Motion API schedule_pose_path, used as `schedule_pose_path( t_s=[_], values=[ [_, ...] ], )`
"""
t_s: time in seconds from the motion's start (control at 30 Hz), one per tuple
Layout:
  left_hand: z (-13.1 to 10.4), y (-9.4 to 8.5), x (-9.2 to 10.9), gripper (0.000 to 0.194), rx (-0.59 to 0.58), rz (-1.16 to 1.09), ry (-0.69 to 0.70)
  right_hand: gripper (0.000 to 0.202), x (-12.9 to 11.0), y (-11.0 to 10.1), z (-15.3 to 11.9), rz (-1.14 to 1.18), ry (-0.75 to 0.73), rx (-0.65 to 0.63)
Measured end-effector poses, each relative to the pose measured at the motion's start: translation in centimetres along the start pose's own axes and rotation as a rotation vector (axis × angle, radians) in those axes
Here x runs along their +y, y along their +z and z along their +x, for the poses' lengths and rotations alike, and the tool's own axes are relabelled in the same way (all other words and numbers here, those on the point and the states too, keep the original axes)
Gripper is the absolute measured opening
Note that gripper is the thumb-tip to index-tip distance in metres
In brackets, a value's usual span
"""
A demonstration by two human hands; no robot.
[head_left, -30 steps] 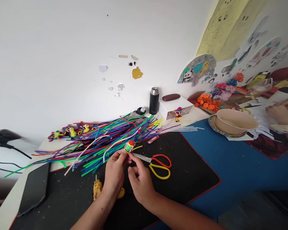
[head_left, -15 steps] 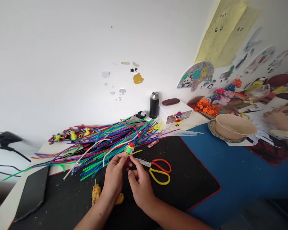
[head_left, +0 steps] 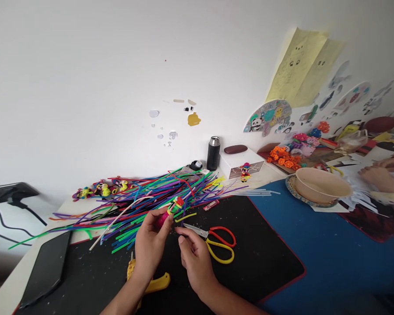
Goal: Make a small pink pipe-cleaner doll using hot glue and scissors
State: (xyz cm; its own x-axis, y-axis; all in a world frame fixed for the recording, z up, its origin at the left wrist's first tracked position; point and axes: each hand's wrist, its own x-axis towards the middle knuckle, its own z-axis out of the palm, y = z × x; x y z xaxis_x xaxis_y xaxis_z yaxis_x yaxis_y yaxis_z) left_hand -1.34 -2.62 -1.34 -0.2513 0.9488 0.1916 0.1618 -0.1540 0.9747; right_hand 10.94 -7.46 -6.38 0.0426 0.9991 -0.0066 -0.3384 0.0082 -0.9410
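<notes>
My left hand (head_left: 152, 243) pinches a small pipe-cleaner figure (head_left: 174, 206) with a red top, a yellow band and a magenta lower part. The figure leans to the upper right, its lower end partly behind my fingers. Just right of it, my right hand (head_left: 195, 258) has its fingers curled and the index finger pointing toward the left hand. Whatever it may pinch is hidden. Scissors (head_left: 213, 238) with one red and one yellow handle lie beyond the right hand. Partly behind my left forearm rests a yellow glue gun (head_left: 159, 283).
A heap of coloured pipe cleaners (head_left: 151, 208) spreads along the wall. Finished figures (head_left: 101, 189) lie at left; another figure (head_left: 245, 172) stands before a white box (head_left: 241, 159). A black bottle (head_left: 213, 154), a phone-like black slab (head_left: 47, 269) and a bowl (head_left: 321, 186) surround the mat. A co-worker's hands (head_left: 377, 175) are far right.
The figure has turned in my left hand, from facing me to tilted sideways, showing its magenta part. My right hand has drawn slightly away from it. The view has tipped upward.
</notes>
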Motion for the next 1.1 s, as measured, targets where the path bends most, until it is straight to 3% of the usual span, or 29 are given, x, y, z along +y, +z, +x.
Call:
schedule_pose_path(
  t_s=[0.23, 0.53, 0.93, 1.1],
  values=[
    [-0.3, -0.5, 0.6, 0.017, -0.003, 0.215, 0.313, 0.058, -1.9, 0.3, 1.1, 0.192, 0.104, -0.017],
    [-1.2, 0.1, 0.1, 0.010, -0.096, 0.289, 0.513, 0.055, -2.6, 0.9, 1.3, 0.294, 0.152, -0.027],
    [-2.0, 0.9, 1.1, 0.017, -0.240, 0.162, 0.336, 0.050, -3.1, -0.4, 2.1, 0.270, 0.163, 0.035],
    [-1.5, 1.2, 1.7, 0.022, -0.272, -0.087, 0.032, 0.046, -3.2, -1.0, 2.5, 0.218, 0.121, 0.031]
  ],
)
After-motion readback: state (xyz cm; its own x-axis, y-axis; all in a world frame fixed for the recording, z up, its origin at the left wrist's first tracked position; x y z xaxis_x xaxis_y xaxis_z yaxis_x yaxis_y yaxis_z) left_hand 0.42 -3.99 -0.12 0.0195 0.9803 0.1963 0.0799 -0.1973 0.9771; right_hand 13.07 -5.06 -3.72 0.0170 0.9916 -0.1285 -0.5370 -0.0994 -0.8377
